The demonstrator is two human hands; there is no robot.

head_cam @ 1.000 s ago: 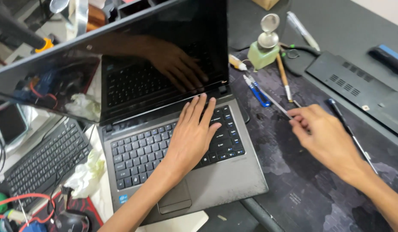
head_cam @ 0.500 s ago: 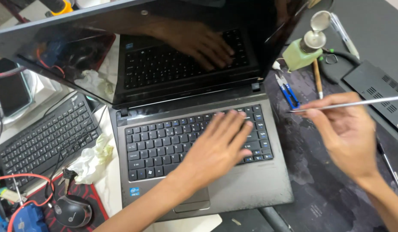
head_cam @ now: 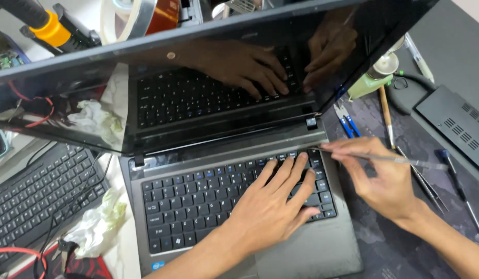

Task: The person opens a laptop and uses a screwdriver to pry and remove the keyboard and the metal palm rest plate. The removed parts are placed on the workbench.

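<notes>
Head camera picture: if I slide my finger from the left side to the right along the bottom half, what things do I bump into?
Black spare keyboard → crumpled tissue → laptop keyboard → left hand → right hand holding a thin metal tool → screwdriver.

Two bare forearms and hands, no gloves, no sleeves in view.

Left hand [head_cam: 273,209]: forearm comes in from near edge, uncovered to the frame's bottom; no ring, watch or band. Short trimmed nails. Right hand [head_cam: 384,178]: forearm enters from near right corner, likewise uncovered; wrist plain, fingers unadorned. No tape or markings on either.
</notes>
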